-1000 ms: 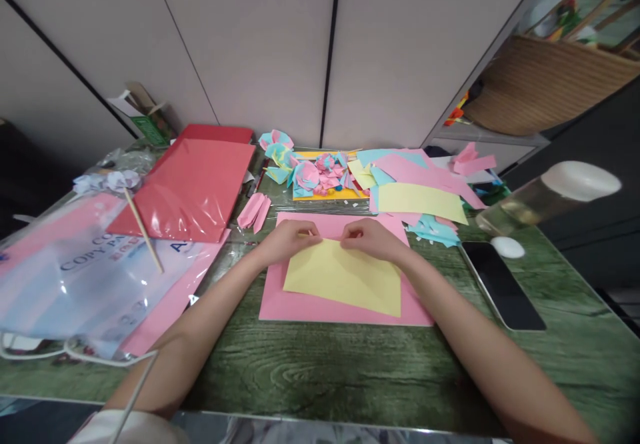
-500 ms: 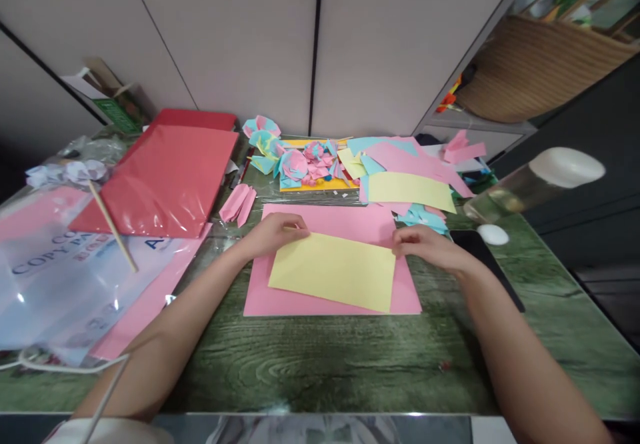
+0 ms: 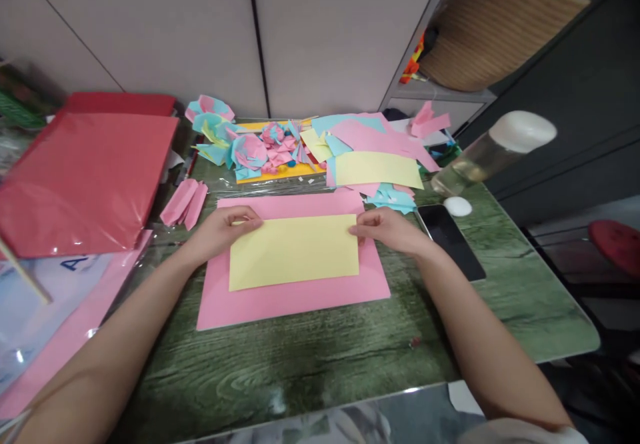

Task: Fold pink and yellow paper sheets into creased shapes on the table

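A rectangular strip of yellow paper [image 3: 295, 252] is over a larger pink sheet [image 3: 295, 301] on the green wood-grain table. My left hand [image 3: 227, 229] pinches the strip near its upper left corner, thumb on top and fingers curled behind. At the upper right corner my right hand [image 3: 383, 227] grips the same strip between thumb and fingers. The strip looks flat and nearly level with the pink sheet's edges. Whether its lower edge touches the pink sheet I cannot tell. To the left of the pink sheet is a folded pink paper piece [image 3: 185, 203].
Paper flowers [image 3: 249, 153] crowd a yellow tray [image 3: 247, 176] behind the sheet. Loose coloured papers [image 3: 377, 169] are piled to its right. A dark phone [image 3: 450, 241], a white lid [image 3: 457, 206] and a clear bottle [image 3: 480, 157] stand at right. Red packets [image 3: 95, 177] cover the left.
The camera view has swung to the right, so things appear farther left. The yellow strip has turned from a slant to nearly straight, with both hands still on its upper corners.
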`<state>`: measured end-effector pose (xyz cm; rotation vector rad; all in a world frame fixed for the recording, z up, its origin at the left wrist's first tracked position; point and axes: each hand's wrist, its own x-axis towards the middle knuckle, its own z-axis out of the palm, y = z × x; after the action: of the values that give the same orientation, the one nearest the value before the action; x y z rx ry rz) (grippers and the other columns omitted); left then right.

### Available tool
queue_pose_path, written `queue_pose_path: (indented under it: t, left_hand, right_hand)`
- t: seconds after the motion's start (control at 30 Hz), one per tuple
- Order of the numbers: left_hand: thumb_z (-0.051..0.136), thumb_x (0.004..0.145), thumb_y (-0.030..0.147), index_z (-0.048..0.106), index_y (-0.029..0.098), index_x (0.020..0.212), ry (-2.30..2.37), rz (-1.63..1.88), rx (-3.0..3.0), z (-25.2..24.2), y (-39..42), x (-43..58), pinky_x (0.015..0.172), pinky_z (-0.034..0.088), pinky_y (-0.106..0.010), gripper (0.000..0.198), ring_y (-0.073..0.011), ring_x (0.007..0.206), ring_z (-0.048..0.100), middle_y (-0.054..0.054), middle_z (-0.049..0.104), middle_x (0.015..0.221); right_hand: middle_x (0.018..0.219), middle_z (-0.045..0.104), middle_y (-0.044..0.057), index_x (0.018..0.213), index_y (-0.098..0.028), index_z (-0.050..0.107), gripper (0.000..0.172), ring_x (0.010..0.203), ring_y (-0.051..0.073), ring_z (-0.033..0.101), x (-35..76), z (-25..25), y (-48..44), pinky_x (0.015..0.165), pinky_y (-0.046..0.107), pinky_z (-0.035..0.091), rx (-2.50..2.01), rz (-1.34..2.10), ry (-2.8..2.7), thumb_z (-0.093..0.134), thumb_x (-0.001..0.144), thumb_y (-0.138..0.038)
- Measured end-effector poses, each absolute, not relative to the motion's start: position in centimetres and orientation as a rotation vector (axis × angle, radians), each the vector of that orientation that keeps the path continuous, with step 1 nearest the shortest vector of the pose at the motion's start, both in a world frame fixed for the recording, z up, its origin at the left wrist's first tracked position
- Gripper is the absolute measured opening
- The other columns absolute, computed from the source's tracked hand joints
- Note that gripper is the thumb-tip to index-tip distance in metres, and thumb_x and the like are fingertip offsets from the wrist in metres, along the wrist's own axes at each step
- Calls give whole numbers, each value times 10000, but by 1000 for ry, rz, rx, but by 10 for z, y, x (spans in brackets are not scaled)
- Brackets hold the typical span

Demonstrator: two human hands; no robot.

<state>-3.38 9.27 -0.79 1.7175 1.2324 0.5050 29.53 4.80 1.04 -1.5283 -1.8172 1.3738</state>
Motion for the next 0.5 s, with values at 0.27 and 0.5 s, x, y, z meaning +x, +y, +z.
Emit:
queue_pose_path:
  t: [0.27, 0.5]
  left_hand:
    - [593, 775, 485, 636, 180, 767, 1224, 486, 1690, -10, 94, -36, 584, 436, -218, 309, -139, 660, 568, 1, 634, 724]
    - [557, 801, 441, 647, 183, 757, 1113, 435, 1810, 6, 80, -16, 663, 450, -243, 276, -155, 736, 585, -5, 660, 776]
  right_hand:
    - [598, 599, 1, 603, -180, 592, 322, 562, 110, 494, 300, 11, 48, 542, 265, 338, -1549, 1339, -1868, 580, 790, -442]
    - [994, 675, 59, 1021, -230, 628, 270, 981, 245, 557, 269, 21, 34, 849, 403, 365, -1638, 594, -2132, 560, 822, -399]
